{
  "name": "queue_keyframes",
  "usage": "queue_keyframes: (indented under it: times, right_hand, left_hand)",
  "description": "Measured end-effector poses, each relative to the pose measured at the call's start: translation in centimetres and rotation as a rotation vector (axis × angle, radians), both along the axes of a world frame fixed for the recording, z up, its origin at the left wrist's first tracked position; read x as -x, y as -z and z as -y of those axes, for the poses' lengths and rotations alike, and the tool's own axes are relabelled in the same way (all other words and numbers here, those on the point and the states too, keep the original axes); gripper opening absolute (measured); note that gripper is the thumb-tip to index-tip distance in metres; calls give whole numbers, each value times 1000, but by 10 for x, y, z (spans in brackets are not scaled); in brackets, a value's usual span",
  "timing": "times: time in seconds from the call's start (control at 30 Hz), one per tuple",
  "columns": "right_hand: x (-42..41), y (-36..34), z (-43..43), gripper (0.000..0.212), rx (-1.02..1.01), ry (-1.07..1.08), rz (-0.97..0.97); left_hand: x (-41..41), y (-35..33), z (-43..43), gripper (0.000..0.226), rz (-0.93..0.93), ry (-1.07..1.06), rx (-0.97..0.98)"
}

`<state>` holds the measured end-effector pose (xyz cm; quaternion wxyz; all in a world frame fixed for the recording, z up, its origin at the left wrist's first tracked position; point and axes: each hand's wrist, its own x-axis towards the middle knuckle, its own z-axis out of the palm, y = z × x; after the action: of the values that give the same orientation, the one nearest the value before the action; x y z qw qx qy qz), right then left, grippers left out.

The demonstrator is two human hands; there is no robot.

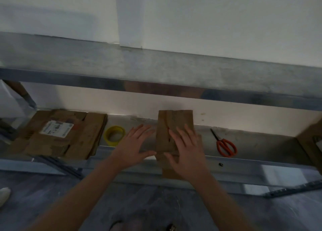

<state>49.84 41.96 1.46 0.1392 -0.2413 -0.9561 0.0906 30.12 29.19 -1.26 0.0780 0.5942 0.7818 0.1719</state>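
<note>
Left hand (134,148) and right hand (189,155) showing bare, long slim fingers (182,134), forearms running bare to the lower edge

The left hand (134,148) lies just left of the frame's centre, palm down, its fingers straight and spread and its thumb pointing right. The right hand (187,155) sits just beside it, right of centre, also flat and palm down, with its fingers splayed toward the top of the frame. The bare left forearm (83,192) rises from the lower left, and the bare right forearm (219,196) from the lower right.

The white label (56,128) on the flattened cardboard (69,140) is too blurred to read.
</note>
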Motion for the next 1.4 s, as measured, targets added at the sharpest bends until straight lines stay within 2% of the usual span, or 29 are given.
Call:
queue_keyframes:
  times: [0.13, 0.23, 0.33, 0.47, 0.53, 0.63, 0.77, 0.87, 0.97, 1.0, 1.07, 1.13, 1.17, 1.23, 1.3, 1.4]
  right_hand:
    - [66, 12, 56, 62, -134, -107, 76]
    - [117, 32, 91, 60, -110, -127, 94]
    - [156, 58, 107, 63, 61, -51, 179]
    - [173, 104, 103, 67, 278, 158, 332]
    - [172, 122, 94, 64, 351, 249, 349]
    - [174, 141, 86, 55, 356, 296, 349]
    - [179, 155, 84, 34, 333, 336, 237]
    - [183, 155, 86, 36, 346, 341, 234]
    - [181, 130, 99, 44, 363, 299, 108]
    - [172, 117, 108, 43, 277, 223, -19]
    - [139, 94, 127, 45, -53, 65, -233]
    - [94, 74, 132, 56, -236, 224, -259]
    - [74, 64, 125, 60, -237, 395, -227]
    - [44, 51, 105, 68, -87, 701, -56]
    - [31, 44, 85, 72, 87, 776, 41]
    - [23, 41, 64, 71, 138, 775, -16]
  left_hand:
    - [66, 9, 39, 84, -34, 9, 103]
    - [112, 23, 68, 89, -83, 1, 159]
    - [141, 44, 87, 84, -110, 26, 203]
    - [161, 78, 93, 72, -216, 90, 390]
    - [165, 87, 88, 67, -222, 107, 393]
    - [172, 97, 77, 59, -240, 163, 426]
    - [176, 108, 67, 49, -223, 175, 387]
    - [177, 113, 65, 47, -218, 171, 363]
    - [173, 111, 66, 51, -159, 143, 325]
    - [171, 108, 67, 52, -135, 143, 294]
    - [166, 98, 68, 52, -103, 160, 179]
    - [156, 83, 67, 49, -85, 225, 12]
    - [144, 76, 64, 50, -54, 264, -63]
    - [105, 64, 55, 56, 171, 349, -83]
    - [53, 57, 44, 66, 433, 409, 40]
    - [-2, 59, 24, 81, 560, 444, 60]
